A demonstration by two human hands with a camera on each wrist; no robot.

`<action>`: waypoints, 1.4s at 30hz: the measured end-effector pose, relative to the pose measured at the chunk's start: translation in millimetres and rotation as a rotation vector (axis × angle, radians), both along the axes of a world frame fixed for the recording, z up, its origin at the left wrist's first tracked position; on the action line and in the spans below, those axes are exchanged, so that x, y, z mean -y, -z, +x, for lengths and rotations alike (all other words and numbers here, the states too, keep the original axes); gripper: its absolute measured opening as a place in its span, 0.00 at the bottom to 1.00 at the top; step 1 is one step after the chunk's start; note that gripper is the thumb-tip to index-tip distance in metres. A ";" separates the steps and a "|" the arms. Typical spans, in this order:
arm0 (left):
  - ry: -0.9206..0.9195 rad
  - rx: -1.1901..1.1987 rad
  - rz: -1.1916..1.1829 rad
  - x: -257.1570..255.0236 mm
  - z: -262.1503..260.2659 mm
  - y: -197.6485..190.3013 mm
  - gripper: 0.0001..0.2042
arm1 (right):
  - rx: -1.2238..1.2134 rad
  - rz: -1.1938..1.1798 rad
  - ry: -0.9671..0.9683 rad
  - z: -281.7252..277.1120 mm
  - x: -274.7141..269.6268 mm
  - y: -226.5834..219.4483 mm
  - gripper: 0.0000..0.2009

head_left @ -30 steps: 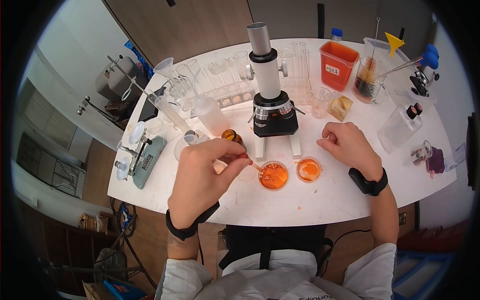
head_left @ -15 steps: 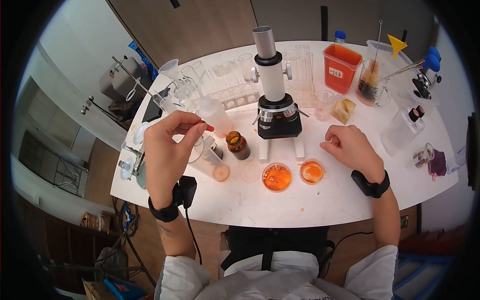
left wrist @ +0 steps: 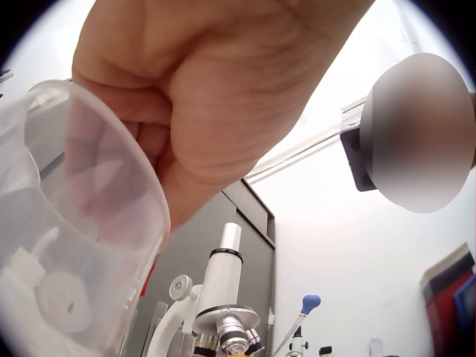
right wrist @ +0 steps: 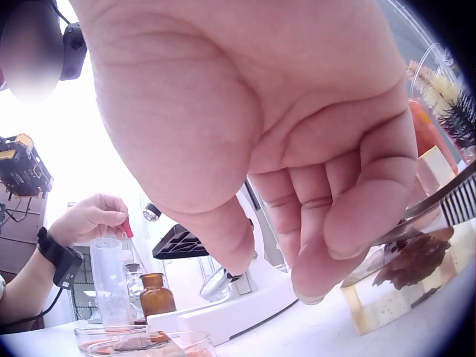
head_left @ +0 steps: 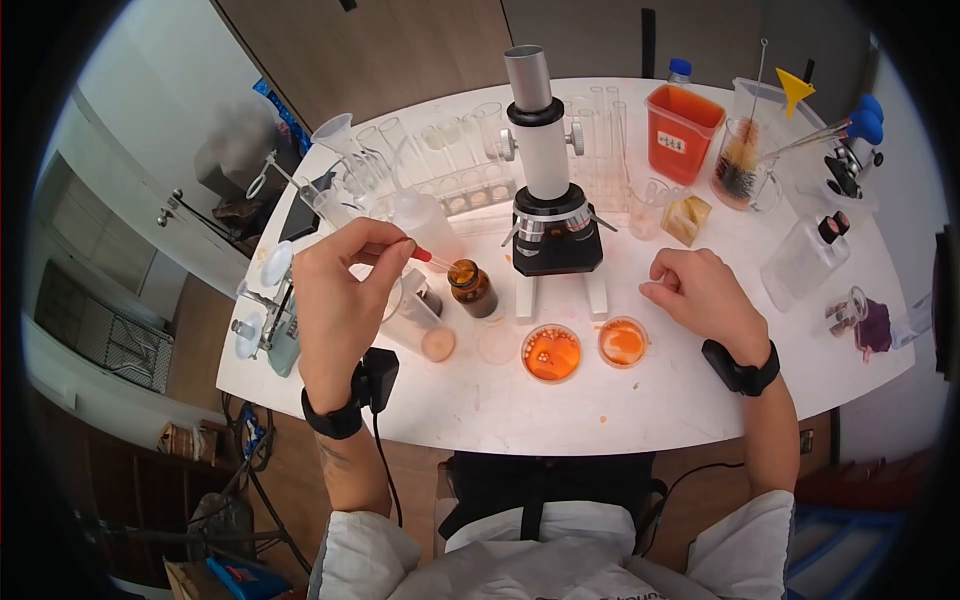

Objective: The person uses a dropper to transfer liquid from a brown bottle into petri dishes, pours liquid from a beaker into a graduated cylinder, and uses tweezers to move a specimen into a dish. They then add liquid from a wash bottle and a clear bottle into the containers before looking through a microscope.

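My left hand point(head_left: 345, 295) pinches a dropper by its red rubber bulb point(head_left: 421, 254), between thumb and fingertips. The dropper's glass tube slants down to the mouth of a brown glass bottle point(head_left: 473, 292). Just below that hand stands a clear plastic cylinder point(right wrist: 110, 286). Two petri dishes sit in front: the left dish point(head_left: 551, 368) has orange liquid and several small pale beads, the smaller right dish point(head_left: 623, 343) has orange liquid with a pale patch. My right hand point(head_left: 705, 298) hangs loosely curled beside the microscope point(head_left: 545, 200), holding nothing.
Behind stand a wash bottle point(head_left: 425, 220) and a rack of test tubes point(head_left: 480, 195). A balance point(head_left: 285, 330) is at the left. Rightward are a red container point(head_left: 683, 135), a clear block point(head_left: 687, 220), a beaker with brushes point(head_left: 740, 180) and a clear bottle point(head_left: 800, 260).
My left hand has moved left and back from the left petri dish, bringing the dropper to the brown bottle. Its tip has come closer to the mouth. My right hand has barely moved.
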State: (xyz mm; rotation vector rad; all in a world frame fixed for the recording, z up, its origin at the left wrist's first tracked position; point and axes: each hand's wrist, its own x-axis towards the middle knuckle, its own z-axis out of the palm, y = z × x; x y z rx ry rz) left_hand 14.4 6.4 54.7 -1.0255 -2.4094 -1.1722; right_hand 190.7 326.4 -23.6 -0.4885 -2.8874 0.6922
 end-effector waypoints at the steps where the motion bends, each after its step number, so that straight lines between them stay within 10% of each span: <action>1: 0.006 -0.001 0.027 0.2 5.5 -3.2 0.04 | -0.002 0.001 0.000 0.3 0.4 -0.6 0.13; 15: 0.366 0.115 -0.129 -31.2 61.2 29.1 0.06 | -0.019 -0.018 -0.014 0.4 -0.9 0.1 0.13; 42: 0.359 0.121 -0.174 -37.0 59.8 30.6 0.07 | -0.009 -0.005 -0.015 0.2 -0.1 -1.1 0.14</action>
